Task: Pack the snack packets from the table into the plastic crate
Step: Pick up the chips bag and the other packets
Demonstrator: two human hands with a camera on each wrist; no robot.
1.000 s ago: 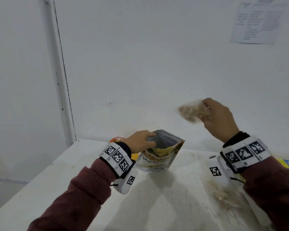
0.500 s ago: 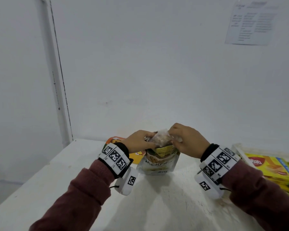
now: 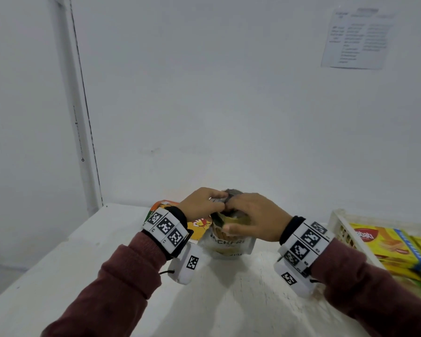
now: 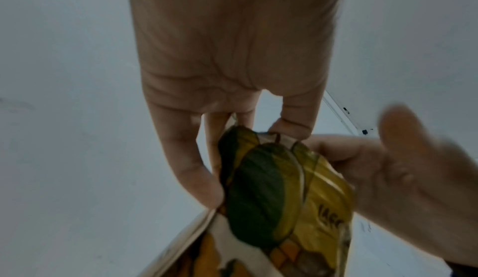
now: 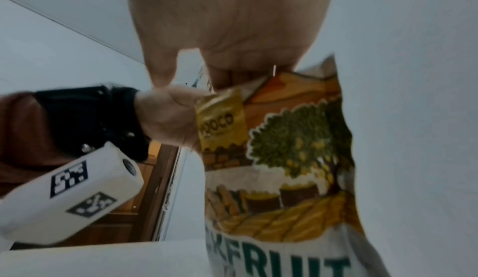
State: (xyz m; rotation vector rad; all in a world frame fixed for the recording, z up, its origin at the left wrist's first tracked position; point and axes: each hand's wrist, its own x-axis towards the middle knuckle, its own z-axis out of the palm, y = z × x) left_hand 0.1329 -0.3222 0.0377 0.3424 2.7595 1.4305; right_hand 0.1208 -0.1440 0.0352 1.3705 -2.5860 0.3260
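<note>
Both hands meet at the top of a jackfruit snack pouch [image 3: 229,244] that stands upright on the white worktop [image 3: 229,300], toward its far middle, close to the wall. The left hand [image 3: 199,203] pinches the pouch's upper left edge, its fingers [image 4: 189,158] curled down over the rim while the thumb side presses from the front. The right hand [image 3: 250,215] grips the upper right edge, fingers folded over the opening and the thumb lying across the printed front; from the right wrist view the pouch [image 5: 279,169] hangs below that hand with its tree picture and large green lettering facing the camera. What lies inside the mouth of the pouch is hidden by the fingers. Just behind the left wrist, an orange and green packet [image 3: 199,224] lies flat on the worktop, partly covered by the arm. At the right edge sits the white plastic crate [image 3: 338,227], holding yellow wafer packets [image 3: 387,246] laid flat. A printed sheet [image 3: 357,37] is fixed to the far wall.
</note>
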